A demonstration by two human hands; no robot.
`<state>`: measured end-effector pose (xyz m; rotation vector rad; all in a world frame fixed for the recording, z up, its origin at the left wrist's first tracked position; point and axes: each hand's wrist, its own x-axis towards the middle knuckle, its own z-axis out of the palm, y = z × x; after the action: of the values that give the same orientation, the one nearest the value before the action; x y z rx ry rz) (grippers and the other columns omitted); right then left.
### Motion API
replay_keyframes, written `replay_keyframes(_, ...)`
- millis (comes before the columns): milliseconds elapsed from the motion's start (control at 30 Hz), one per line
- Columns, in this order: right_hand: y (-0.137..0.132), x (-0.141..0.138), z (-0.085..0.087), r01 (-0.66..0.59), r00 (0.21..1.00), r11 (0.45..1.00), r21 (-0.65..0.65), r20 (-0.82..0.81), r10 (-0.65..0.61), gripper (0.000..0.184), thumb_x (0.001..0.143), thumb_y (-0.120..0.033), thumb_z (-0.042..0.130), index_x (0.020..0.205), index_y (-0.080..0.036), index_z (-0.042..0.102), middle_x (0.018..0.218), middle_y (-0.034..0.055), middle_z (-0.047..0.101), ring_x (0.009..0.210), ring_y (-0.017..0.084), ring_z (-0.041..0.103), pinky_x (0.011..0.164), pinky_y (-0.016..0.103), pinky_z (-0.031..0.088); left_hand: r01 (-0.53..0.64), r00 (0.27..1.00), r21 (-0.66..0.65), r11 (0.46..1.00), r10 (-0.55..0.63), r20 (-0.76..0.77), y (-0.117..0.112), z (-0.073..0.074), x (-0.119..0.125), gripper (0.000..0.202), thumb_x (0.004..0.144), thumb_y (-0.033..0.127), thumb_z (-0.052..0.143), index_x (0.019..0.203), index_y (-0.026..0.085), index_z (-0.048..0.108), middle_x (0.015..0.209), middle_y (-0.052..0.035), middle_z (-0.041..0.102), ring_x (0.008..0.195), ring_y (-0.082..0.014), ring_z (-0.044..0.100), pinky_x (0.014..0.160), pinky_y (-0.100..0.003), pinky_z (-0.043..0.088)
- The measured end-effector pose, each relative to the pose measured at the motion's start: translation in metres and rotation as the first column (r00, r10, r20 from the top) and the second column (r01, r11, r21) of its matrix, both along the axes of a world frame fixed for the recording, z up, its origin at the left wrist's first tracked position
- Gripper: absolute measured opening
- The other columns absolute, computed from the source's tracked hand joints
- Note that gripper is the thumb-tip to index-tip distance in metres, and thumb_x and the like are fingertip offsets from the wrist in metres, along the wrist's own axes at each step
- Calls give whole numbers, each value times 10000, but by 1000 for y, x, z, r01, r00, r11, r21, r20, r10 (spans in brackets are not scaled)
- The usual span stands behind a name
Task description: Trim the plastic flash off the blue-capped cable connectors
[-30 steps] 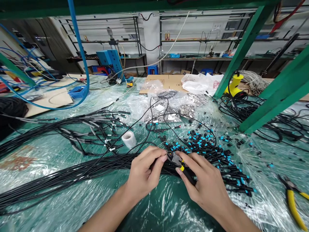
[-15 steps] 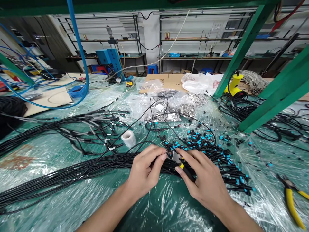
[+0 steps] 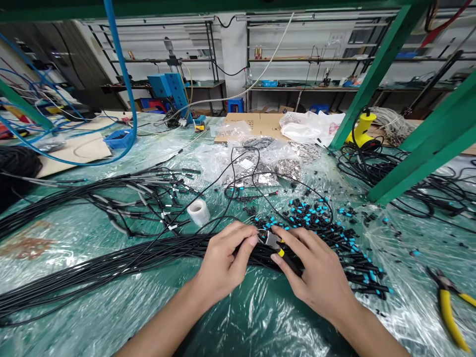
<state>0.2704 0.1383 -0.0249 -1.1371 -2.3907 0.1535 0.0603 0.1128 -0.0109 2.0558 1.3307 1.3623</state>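
A workbench under clear plastic sheeting fills the view, and a white tape roll stands near its middle. Well behind the roll lie bags of small metal parts. Left of it runs a spread of black cables with pale sleeves, and just in front a long bundle of black cables crosses the bench. To the right of the roll, a heap of black connectors with blue tips trails into cable ends, and further right, well apart, rest yellow-handled pliers. In front of the roll and to its right, the left hand and right hand are close together, fingers almost meeting over the bundle's end. The right hand clamps a small hand tool with a yellow-and-black handle and a metal head; the left fingertips pinch at that head, though what they grip is too small to tell. The work in hand appears to be on a single cable end. Against the frame half a second earlier, hands and tool sit nearly unchanged; only the view has shifted slightly.
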Motion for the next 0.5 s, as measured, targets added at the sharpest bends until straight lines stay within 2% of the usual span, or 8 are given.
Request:
replay_keyframes(267, -1, -1, -1, -6, 1000, 1000, -9, 10, 6, 438, 948, -398, 482, 1375, -352, 398, 1044, 24, 589, 893, 179, 582, 772, 336, 522, 0, 1000, -53, 999, 1, 24, 0, -1, 0, 150, 902, 128, 516, 981, 176, 634, 861, -1, 616, 777, -62, 550, 711, -158, 425)
replay_keyframes(367, -1, -1, 0, -2, 1000, 999, -48, 22, 3, 448, 948, -427, 474, 1381, -345, 394, 1089, 33, 578, 941, 189, 574, 806, 356, 518, 6, 1000, -85, 996, -4, 24, 1, -1, 0, 144, 914, 153, 503, 978, 176, 631, 861, 0, 614, 778, -63, 547, 712, -162, 417)
replay_keyframes(500, 3, 0, 2, -8, 999, 998, -59, 34, 10, 481, 939, -454, 482, 1398, -349, 384, 1121, 41, 569, 980, 206, 559, 858, 392, 501, 19, 1000, -181, 983, -15, 24, 2, 1, 0, 164, 933, 219, 483, 904, 166, 636, 765, 11, 564, 705, -67, 498, 658, -180, 384)
